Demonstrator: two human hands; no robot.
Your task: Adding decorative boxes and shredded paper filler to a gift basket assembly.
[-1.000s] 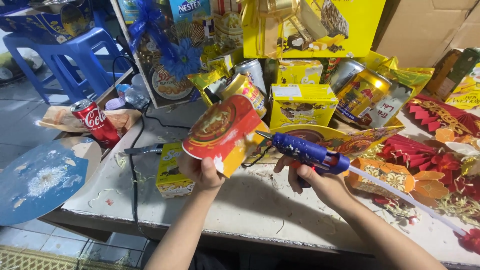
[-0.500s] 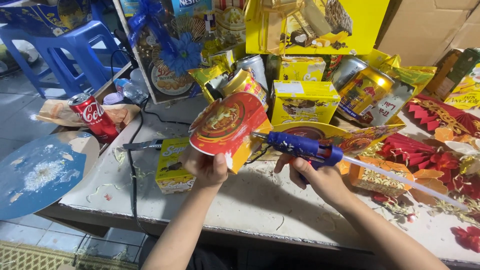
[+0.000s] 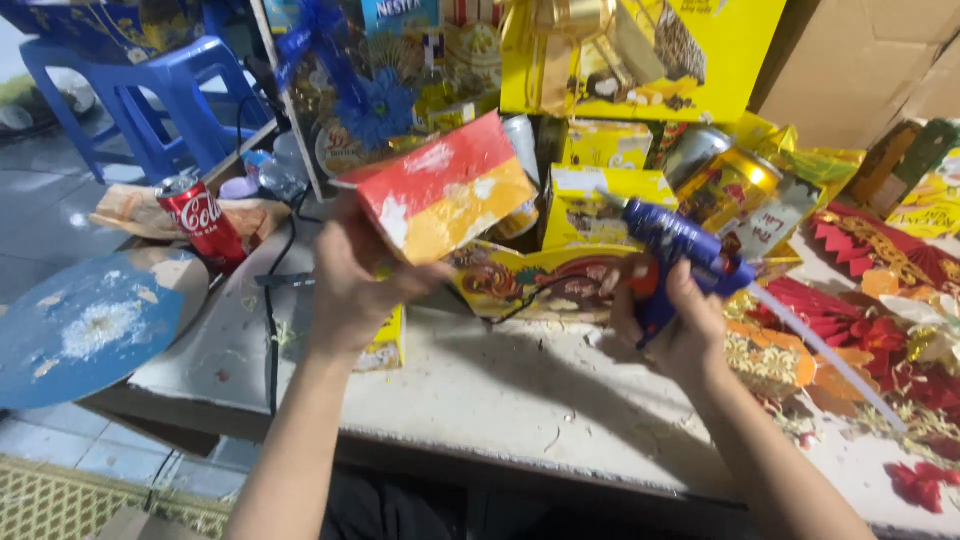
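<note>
My left hand [image 3: 350, 285] holds a red and yellow cardboard box [image 3: 445, 190] tilted above the worktable [image 3: 500, 390], its long side facing me. My right hand [image 3: 670, 325] grips a blue hot glue gun [image 3: 675, 245] by its handle, nozzle pointing left toward the box, a short gap between them. A clear glue stick [image 3: 825, 355] juts out behind the gun toward the lower right. Under both hands lies a flat printed box with red and gold patterns [image 3: 530, 280].
A red soda can [image 3: 203, 218] stands at the left beside a round blue board [image 3: 90, 325]. Yellow boxes [image 3: 610, 200], gold cans [image 3: 725, 185] and gift packaging crowd the back. Red and gold paper decorations [image 3: 870, 310] cover the right. A black cable [image 3: 270, 330] runs over the table's left edge. Blue plastic chairs [image 3: 140, 95] stand far left.
My left hand turned the box so its side faces me instead of its round-printed front and raised it. The glue gun drew back to the right, away from the box.
</note>
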